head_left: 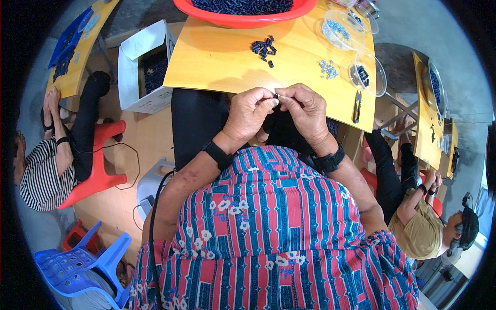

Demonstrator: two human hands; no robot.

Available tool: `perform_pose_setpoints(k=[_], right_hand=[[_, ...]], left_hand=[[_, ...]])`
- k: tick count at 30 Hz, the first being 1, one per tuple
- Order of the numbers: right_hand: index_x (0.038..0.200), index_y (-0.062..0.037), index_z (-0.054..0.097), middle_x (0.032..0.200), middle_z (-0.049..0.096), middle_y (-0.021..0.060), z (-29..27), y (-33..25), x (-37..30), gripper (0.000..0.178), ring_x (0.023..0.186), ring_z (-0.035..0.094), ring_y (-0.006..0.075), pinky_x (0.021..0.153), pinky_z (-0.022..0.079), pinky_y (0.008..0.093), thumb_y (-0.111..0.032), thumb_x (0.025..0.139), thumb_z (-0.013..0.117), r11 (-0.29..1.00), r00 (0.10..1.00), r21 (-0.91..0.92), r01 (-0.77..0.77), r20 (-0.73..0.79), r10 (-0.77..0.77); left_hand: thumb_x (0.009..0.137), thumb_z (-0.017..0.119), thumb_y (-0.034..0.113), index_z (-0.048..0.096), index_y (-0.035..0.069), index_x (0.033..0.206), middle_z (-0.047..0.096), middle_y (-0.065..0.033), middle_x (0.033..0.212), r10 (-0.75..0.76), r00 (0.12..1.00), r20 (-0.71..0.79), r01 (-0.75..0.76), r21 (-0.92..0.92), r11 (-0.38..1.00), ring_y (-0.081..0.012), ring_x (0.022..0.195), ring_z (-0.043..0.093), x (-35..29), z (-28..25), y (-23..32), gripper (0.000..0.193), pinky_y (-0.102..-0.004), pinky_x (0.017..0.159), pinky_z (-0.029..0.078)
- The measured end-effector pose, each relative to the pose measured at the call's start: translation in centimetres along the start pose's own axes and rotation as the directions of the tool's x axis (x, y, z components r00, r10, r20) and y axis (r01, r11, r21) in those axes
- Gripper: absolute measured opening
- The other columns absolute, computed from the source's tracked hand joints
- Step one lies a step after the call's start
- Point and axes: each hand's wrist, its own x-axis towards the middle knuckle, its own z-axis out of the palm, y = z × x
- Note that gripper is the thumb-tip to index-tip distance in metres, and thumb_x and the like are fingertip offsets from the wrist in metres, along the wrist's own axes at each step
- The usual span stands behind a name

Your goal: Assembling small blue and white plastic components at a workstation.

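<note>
No legible lettering; small print on the white cardboard box (129, 72), left of the left hand (245, 114) and its grip, is unreadable.

The small held piece (276, 96) in the upper middle of the frame is black. The table (217, 57) is warm yellow; the loose pile (263, 47) on it is dark navy, and the tiny bits (328, 69) to the right are pale silvery blue. At the top edge, the basin (245, 19) is bright red. The shirt (268, 206) at the bottom carries stripes of pinkish red and teal, with white flowers (223, 205); the wristbands (218, 156) are black. At the left, the stool (99, 155) is red, the box (150, 104) is white and the striped top (46, 178) is black-and-white. At the lower left, the chair (67, 266) is blue.
</note>
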Motion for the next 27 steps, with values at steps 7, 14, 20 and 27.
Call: perform_pose_setpoints(k=[7,14,20,27], right_hand=[[0.101,0.0019,0.071,0.084,0.066,0.0084,-0.7,0.8,0.1,0.016,0.070,0.064,0.0127,0.066,0.053,0.0242,0.003,0.087,0.064,1.000,1.000,-0.016,0.011,-0.030,-0.011],[0.102,0.0017,0.071,0.087,0.067,0.0098,-1.4,1.6,0.3,0.017,0.073,0.065,0.0143,0.068,0.053,0.0249,0.003,0.086,0.064,0.999,0.994,-0.007,-0.040,-0.099,0.039],[0.101,0.0016,0.072,0.088,0.068,0.0103,-1.8,2.5,-0.4,0.016,0.074,0.065,0.0141,0.068,0.053,0.0252,0.002,0.087,0.064,0.994,0.983,-0.038,-0.099,-0.157,0.092],[0.105,-0.0022,0.071,0.086,0.065,0.0022,-2.5,1.7,1.0,0.019,0.074,0.060,0.0089,0.067,0.050,0.0222,0.000,0.090,0.060,0.939,0.936,0.153,-0.309,-0.126,0.329]], left_hand=[[0.088,0.065,0.006,0.065,-0.002,0.089,0.065,-0.0042,0.076,0.091,0.996,0.025,-0.094,0.185,0.978,-0.0084,0.070,0.058,1.0,0.0,0.5,0.009,-0.0248,0.064,0.048],[0.084,0.068,0.007,0.067,-0.001,0.090,0.067,-0.0100,0.079,0.184,0.983,0.005,-0.177,0.294,0.939,-0.0153,0.070,0.062,2.8,0.8,0.5,0.010,-0.0282,0.064,0.050],[0.077,0.071,0.009,0.069,0.004,0.083,0.065,-0.0089,0.077,0.296,0.952,0.080,-0.299,0.463,0.835,-0.0247,0.074,0.061,4.2,1.2,0.2,0.008,-0.0347,0.069,0.049],[0.072,0.074,0.016,0.072,0.009,0.075,0.064,-0.0046,0.076,0.372,0.916,0.150,-0.388,0.564,0.729,-0.0263,0.079,0.058,3.9,1.1,-0.2,0.007,-0.0374,0.074,0.047]])
